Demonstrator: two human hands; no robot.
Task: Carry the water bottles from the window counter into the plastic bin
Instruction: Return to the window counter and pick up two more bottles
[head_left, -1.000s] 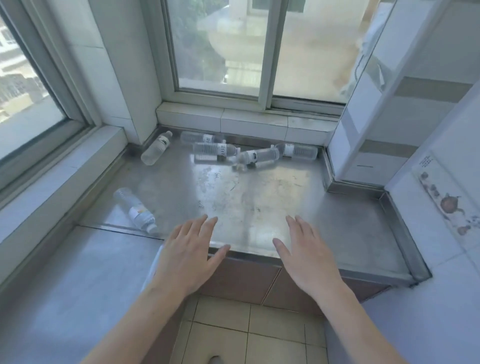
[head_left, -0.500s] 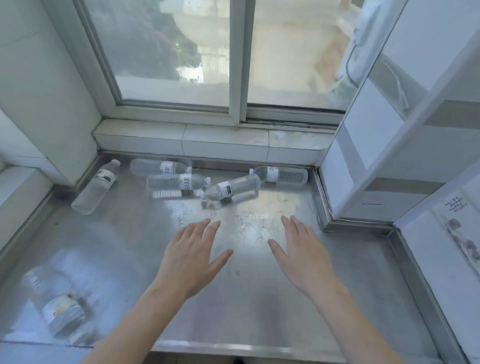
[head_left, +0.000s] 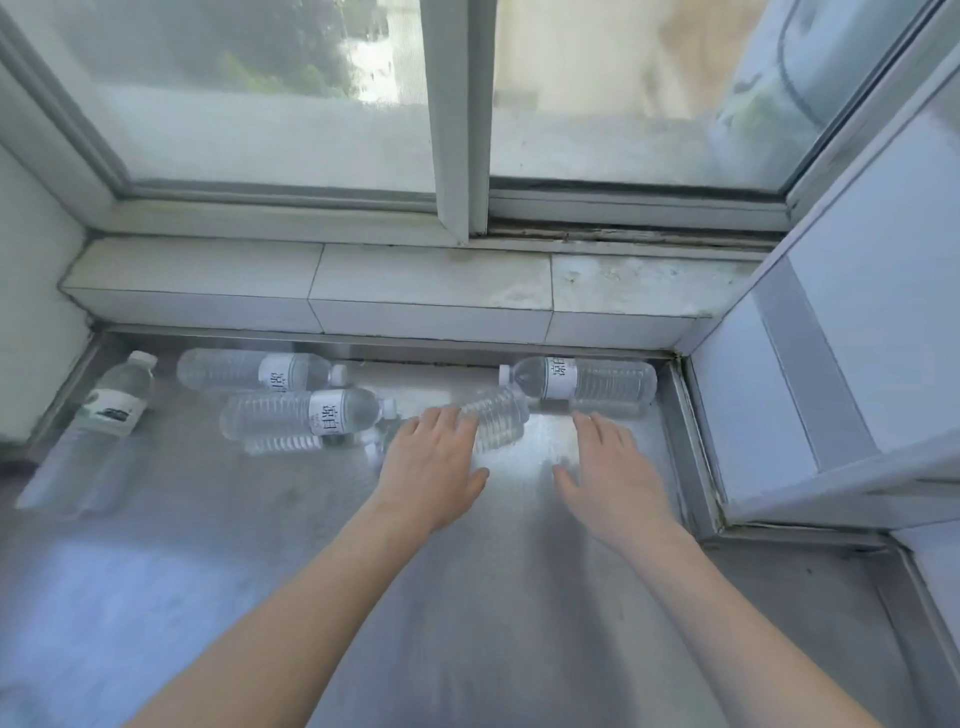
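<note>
Water bottles (head_left: 291, 371) lie at twelve o'clock on the steel counter (head_left: 467, 597); left hand (head_left: 431, 467), fingers spread, covers one; right hand (head_left: 613, 473) flat, empty; curl fully round before lifting.

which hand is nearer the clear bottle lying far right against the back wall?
Right. The right hand reaches just below that clear plastic bottle; the left hand covers another bottle further left.
</note>
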